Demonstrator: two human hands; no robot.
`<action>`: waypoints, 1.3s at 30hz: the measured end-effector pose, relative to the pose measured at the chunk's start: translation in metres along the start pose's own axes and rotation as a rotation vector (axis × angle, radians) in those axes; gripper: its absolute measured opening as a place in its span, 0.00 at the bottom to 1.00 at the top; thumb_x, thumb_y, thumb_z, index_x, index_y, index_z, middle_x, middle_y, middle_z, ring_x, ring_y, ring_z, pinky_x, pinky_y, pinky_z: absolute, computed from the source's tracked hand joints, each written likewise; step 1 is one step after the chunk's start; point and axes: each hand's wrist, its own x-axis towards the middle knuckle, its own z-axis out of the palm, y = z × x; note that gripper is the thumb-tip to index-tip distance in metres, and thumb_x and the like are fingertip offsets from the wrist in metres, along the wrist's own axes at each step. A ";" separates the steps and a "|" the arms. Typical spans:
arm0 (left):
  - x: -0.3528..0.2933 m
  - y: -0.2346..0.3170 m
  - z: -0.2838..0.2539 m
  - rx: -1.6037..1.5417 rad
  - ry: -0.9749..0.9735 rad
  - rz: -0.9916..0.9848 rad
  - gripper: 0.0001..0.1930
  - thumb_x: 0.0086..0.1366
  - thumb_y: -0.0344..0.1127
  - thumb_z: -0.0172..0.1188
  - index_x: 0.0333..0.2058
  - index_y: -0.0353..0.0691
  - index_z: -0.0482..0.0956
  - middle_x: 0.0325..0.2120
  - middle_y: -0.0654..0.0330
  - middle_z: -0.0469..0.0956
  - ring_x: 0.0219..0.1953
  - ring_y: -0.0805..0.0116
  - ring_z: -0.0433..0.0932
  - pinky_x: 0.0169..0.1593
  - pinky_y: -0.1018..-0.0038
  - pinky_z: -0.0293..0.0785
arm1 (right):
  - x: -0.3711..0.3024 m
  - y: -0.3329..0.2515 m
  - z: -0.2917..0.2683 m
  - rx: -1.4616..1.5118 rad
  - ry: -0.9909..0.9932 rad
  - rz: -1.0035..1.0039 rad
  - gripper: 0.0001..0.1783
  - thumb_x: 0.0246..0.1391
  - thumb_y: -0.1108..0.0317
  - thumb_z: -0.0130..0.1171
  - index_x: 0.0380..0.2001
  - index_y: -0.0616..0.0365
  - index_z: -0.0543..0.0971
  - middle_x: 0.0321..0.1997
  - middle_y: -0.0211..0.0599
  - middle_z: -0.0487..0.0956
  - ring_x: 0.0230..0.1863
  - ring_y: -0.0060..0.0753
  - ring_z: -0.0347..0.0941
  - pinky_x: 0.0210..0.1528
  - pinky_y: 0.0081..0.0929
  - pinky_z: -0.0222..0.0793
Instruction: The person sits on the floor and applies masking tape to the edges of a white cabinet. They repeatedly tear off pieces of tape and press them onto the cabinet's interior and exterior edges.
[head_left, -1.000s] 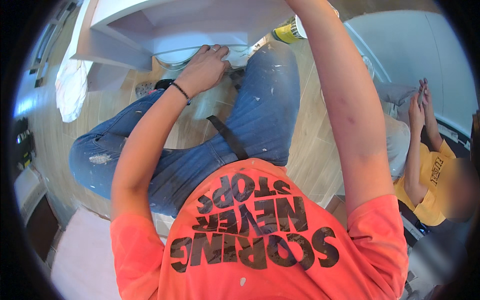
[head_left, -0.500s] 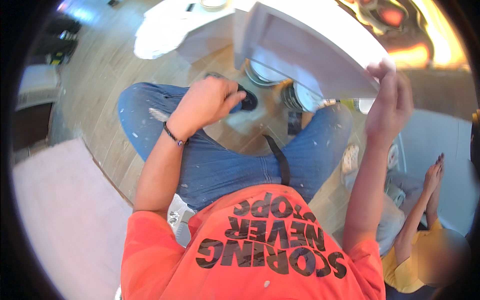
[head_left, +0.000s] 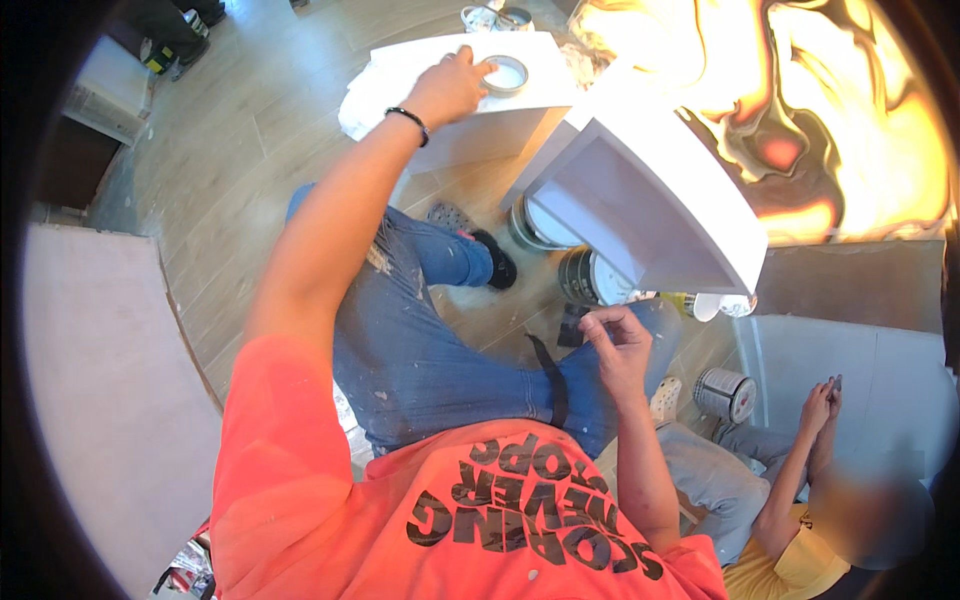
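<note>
My left hand (head_left: 450,88) reaches far forward over a white bench-like surface (head_left: 425,65). Its fingers are apart, with the tips at the left rim of a roll of tape (head_left: 504,75) lying flat there. Above my right thigh, my right hand (head_left: 622,345) is closed, thumb against curled fingers; anything small between them cannot be made out. Beyond it stands a white curved, box-like piece (head_left: 640,205) with a recessed side facing me. No hand touches that piece.
Several paint buckets (head_left: 578,277) stand on the floor by the white piece. A metal can (head_left: 724,394) lies at the right near a seated person in a yellow shirt (head_left: 790,555). A glossy patterned surface (head_left: 850,130) fills the far right. A pale board (head_left: 100,330) lies left.
My left hand has moved from between my knees forward to the tape roll. My right hand has left the white piece's edge and drawn back toward my thigh. The view has shifted.
</note>
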 end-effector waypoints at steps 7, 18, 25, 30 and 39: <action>0.000 0.003 0.008 0.025 0.091 0.115 0.11 0.68 0.34 0.60 0.47 0.41 0.83 0.54 0.48 0.75 0.49 0.49 0.81 0.53 0.57 0.78 | 0.003 -0.022 0.023 0.034 -0.037 -0.020 0.05 0.62 0.72 0.69 0.38 0.63 0.84 0.37 0.29 0.84 0.39 0.16 0.77 0.43 0.20 0.72; -0.147 0.083 -0.131 -1.185 -0.059 -0.140 0.10 0.73 0.27 0.59 0.50 0.35 0.81 0.44 0.60 0.82 0.49 0.71 0.78 0.56 0.71 0.73 | 0.004 -0.047 0.023 0.281 0.053 0.002 0.14 0.66 0.72 0.64 0.53 0.64 0.80 0.41 0.29 0.84 0.43 0.19 0.78 0.49 0.21 0.74; -0.208 0.114 -0.094 -1.350 -0.229 -0.218 0.09 0.72 0.24 0.60 0.49 0.34 0.80 0.49 0.59 0.80 0.53 0.69 0.78 0.61 0.69 0.71 | 0.049 -0.091 0.058 0.261 -0.034 -0.146 0.21 0.62 0.71 0.68 0.56 0.65 0.80 0.50 0.36 0.81 0.47 0.24 0.77 0.52 0.24 0.75; -0.202 0.124 -0.091 -1.273 -0.279 -0.175 0.08 0.70 0.24 0.62 0.47 0.33 0.80 0.45 0.60 0.78 0.48 0.71 0.76 0.54 0.73 0.72 | 0.063 -0.092 0.070 0.181 -0.067 -0.163 0.22 0.60 0.68 0.71 0.56 0.63 0.80 0.49 0.38 0.78 0.47 0.27 0.77 0.52 0.26 0.77; -0.195 0.130 -0.084 -1.093 -0.296 -0.049 0.08 0.66 0.25 0.65 0.43 0.33 0.80 0.43 0.56 0.80 0.46 0.62 0.78 0.53 0.69 0.73 | 0.065 -0.083 0.059 0.128 -0.039 -0.125 0.12 0.62 0.71 0.69 0.48 0.62 0.84 0.49 0.35 0.79 0.48 0.25 0.77 0.51 0.25 0.75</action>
